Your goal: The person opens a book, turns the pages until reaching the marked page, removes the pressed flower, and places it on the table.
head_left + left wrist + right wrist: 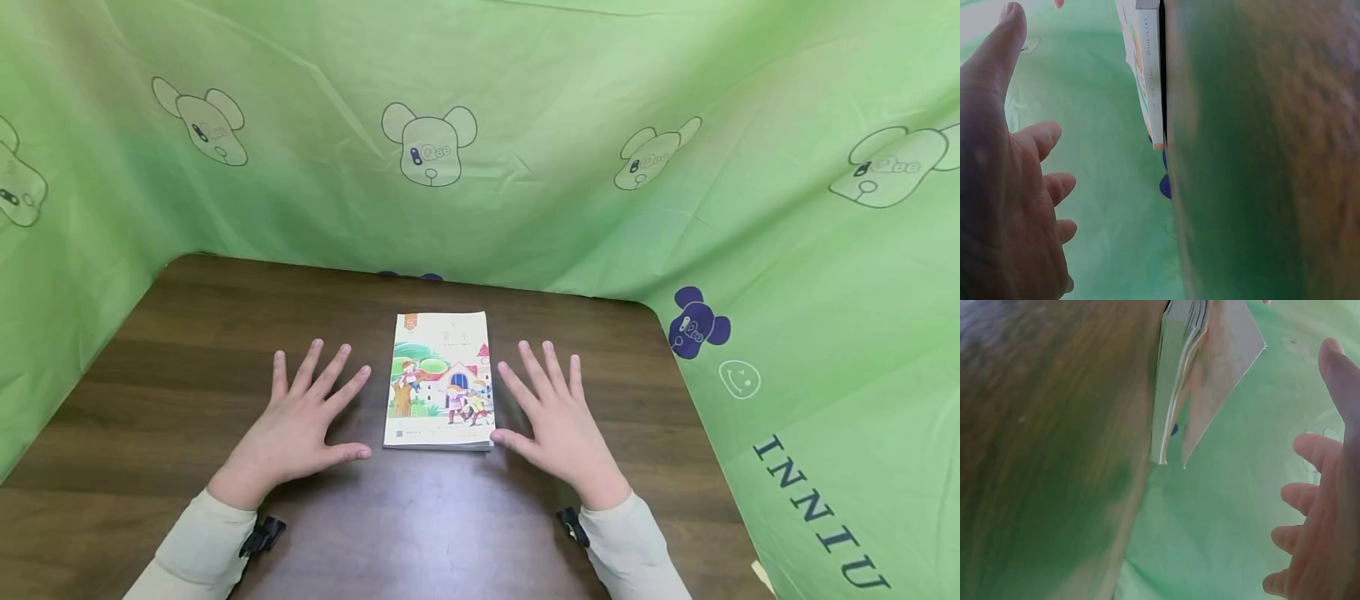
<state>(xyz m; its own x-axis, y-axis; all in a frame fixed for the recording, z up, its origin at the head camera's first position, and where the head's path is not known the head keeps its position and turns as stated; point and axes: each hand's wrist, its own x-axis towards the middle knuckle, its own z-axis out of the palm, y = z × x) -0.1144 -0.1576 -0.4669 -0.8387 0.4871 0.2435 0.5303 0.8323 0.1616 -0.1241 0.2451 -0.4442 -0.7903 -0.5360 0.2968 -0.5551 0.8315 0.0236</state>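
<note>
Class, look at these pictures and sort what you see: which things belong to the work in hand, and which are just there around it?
Part of the work:
- book, lying on the table
- left hand, fingers spread
- right hand, fingers spread

Just around it:
- table, only the surface underneath
- green cloth, printed with bear faces

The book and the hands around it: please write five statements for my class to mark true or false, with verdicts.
1. The book lies between the left hand and the right hand. True.
2. The left hand grips the book. False: its fingers are spread and hold nothing.
3. The spine faces the left hand. True.
4. The front cover is partly lifted. True.
5. The cloth is red. False: the cloth behind the table is green.
</note>
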